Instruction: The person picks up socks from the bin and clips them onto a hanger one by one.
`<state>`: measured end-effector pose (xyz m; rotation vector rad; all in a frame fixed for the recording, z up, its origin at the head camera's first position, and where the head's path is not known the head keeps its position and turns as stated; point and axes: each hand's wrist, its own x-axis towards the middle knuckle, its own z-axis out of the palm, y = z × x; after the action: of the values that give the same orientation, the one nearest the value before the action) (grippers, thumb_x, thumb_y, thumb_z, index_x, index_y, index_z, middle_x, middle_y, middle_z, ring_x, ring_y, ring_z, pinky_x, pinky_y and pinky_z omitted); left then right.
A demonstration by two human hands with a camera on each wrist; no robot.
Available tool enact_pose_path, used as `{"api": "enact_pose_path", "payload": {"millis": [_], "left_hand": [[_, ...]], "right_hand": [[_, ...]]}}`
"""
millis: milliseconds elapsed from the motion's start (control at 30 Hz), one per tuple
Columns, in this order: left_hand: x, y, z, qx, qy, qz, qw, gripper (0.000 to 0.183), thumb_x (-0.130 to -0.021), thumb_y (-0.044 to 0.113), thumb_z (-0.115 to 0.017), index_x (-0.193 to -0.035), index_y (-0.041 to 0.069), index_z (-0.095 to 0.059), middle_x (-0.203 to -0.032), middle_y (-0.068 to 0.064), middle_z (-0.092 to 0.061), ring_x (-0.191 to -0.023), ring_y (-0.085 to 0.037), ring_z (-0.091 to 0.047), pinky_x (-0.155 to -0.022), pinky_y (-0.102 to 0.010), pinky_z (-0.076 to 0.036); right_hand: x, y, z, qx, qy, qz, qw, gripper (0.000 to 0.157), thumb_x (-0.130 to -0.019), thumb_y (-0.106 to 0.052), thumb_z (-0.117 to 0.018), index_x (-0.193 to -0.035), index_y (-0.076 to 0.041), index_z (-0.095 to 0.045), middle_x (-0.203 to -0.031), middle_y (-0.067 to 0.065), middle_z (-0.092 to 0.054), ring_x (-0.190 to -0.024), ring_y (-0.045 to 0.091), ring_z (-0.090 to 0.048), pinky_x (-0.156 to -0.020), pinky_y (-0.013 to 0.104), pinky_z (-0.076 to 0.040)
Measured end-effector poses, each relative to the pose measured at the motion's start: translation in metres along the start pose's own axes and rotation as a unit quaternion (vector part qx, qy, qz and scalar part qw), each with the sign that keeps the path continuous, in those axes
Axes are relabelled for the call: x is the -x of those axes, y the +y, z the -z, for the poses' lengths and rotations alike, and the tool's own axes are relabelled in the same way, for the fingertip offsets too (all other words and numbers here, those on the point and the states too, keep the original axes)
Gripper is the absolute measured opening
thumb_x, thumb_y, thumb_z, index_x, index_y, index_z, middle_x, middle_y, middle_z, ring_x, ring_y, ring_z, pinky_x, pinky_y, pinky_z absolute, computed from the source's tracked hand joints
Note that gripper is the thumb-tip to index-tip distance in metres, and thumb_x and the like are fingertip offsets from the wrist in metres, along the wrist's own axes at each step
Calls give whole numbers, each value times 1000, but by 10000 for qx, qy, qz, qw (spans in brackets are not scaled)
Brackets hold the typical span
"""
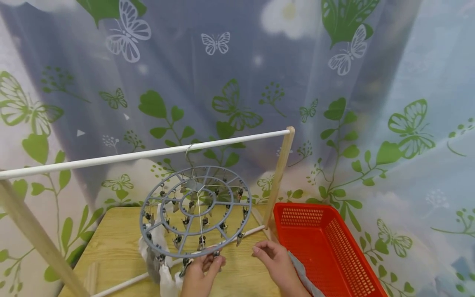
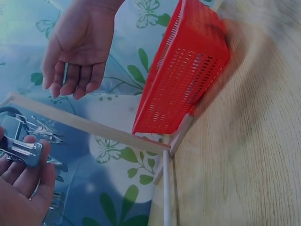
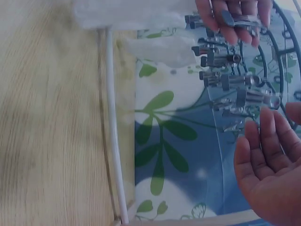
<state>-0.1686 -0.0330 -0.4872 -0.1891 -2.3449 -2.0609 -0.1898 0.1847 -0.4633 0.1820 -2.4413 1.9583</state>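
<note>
A round grey clip hanger (image 1: 245,206) hangs by its hook from a white rod, with several metal clips around its rings. At the hanger's near rim, my left hand (image 1: 202,274) holds one metal clip (image 2: 26,149), its fingers curled beneath it. My right hand (image 1: 276,262) is apart from the hanger, between it and the red basket, with its fingers loosely bent and nothing in them. White and grey cloth pieces (image 1: 154,260) dangle from clips on the hanger's left side, beside my left hand. A strip of grey fabric (image 1: 302,274) shows along my right wrist.
The white rod (image 1: 148,154) rests on wooden posts (image 1: 280,177), and a lower white bar (image 1: 126,284) crosses close over the wooden table (image 1: 115,231). To the right stands a red perforated basket (image 1: 334,247). A patterned curtain (image 1: 245,62) covers the back.
</note>
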Motion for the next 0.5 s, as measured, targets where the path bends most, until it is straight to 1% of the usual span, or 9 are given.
{"api": "enact_pose_path", "payload": {"millis": [133,233,300,400,433,500], "left_hand": [[1,-1,1,285,43,114,9995,40,-101,23,-54,-124,-11,-56,-99,-13,-70,-91,-23,-68,-76,-27,-57],[1,-2,2,376,73,66,9992,39,-102,23,-54,-122,-10,-56,-99,-13,-70,-91,-23,-68,-76,-26,-56],[1,-2,4,393,62,28,9992,40,-102,24,-54,-121,-10,-56,-99,-14,-69,-90,-21,-69,-76,-26,-57],[0,-3,7,362,-16,22,9993,44,-101,27,-56,-122,-12,-56,-99,-15,-70,-88,-16,-68,-76,-26,-57],[1,-3,9,318,-74,39,9995,46,-101,29,-56,-122,-12,-56,-99,-14,-70,-88,-15,-68,-76,-26,-57],[1,-3,11,260,-178,77,9995,49,-100,32,-57,-123,-11,-56,-99,-14,-70,-90,-14,-68,-78,-25,-56]], "right_hand": [[-6,2,8,97,456,12,9989,13,-95,-9,-64,-94,4,-66,-88,12,-68,-81,13,-64,-75,24,-53],[-10,3,16,256,765,28,9967,11,-95,-8,-64,-92,3,-67,-87,11,-68,-80,13,-64,-74,23,-53],[-13,2,22,402,934,-33,9948,10,-95,-8,-64,-92,2,-67,-86,9,-69,-81,15,-63,-70,23,-52],[-17,1,32,612,1139,-206,9914,11,-96,-10,-63,-95,0,-66,-88,6,-68,-81,14,-61,-67,23,-50],[-18,2,35,567,1212,-334,9904,11,-96,-11,-63,-96,-1,-66,-89,6,-68,-73,13,-59,-61,24,-49],[-22,3,43,694,1342,-409,9877,11,-97,-13,-62,-97,-2,-66,-92,7,-68,-73,9,-57,-63,23,-48]]}}
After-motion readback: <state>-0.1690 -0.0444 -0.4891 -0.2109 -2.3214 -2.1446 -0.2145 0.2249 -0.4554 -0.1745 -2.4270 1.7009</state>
